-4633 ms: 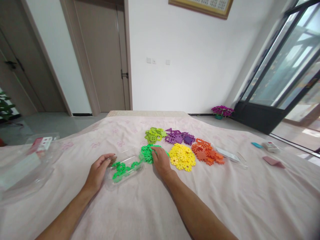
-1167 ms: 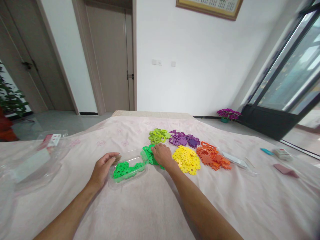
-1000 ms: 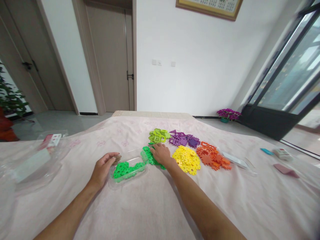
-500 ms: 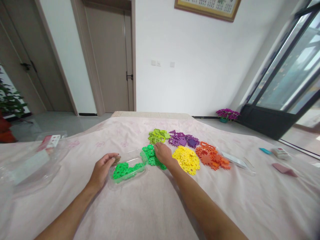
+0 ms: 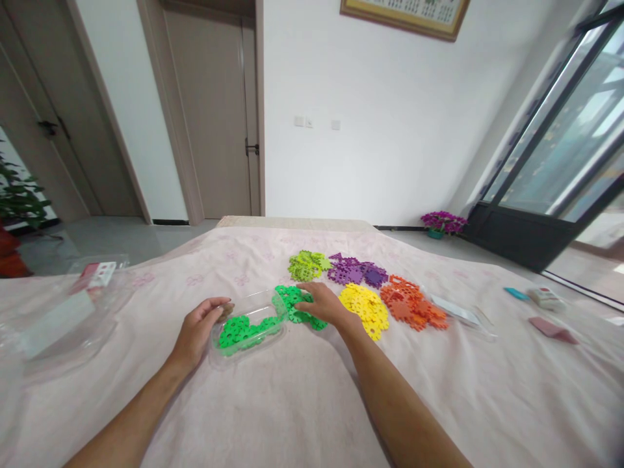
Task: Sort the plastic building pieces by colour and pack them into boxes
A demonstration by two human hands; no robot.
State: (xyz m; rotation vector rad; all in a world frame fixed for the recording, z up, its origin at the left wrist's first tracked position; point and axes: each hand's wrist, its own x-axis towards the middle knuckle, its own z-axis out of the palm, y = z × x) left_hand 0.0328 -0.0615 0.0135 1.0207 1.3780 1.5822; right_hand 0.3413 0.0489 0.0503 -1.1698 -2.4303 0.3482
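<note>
A clear plastic box (image 5: pixel 253 346) lies tilted on the cloth, with green snowflake-shaped discs (image 5: pixel 238 331) inside. My left hand (image 5: pixel 197 328) pinches its left rim between thumb and fingers. Just right of the box is a loose pile of green discs (image 5: pixel 287 298). My right hand (image 5: pixel 324 305) hovers at this pile with thumb and fingers spread apart, hiding part of it; I see nothing held between them. Close to the right wrist is a heap of yellow discs (image 5: pixel 368 309).
Beyond lie light-green pieces (image 5: pixel 307 265), purple pieces (image 5: pixel 353 270) and orange pieces (image 5: pixel 409 302). A clear lid-like plastic piece (image 5: pixel 463 315) is beside the orange ones. Clear packaging (image 5: pixel 73 318) is on the left; a pink cloth piece (image 5: pixel 550 328) and a blue item (image 5: pixel 515 294) are on the right.
My right hand's fingers have spread from a closed, downward posture over the green pile, and the hand has shifted slightly. My left hand stays on the box's rim.
</note>
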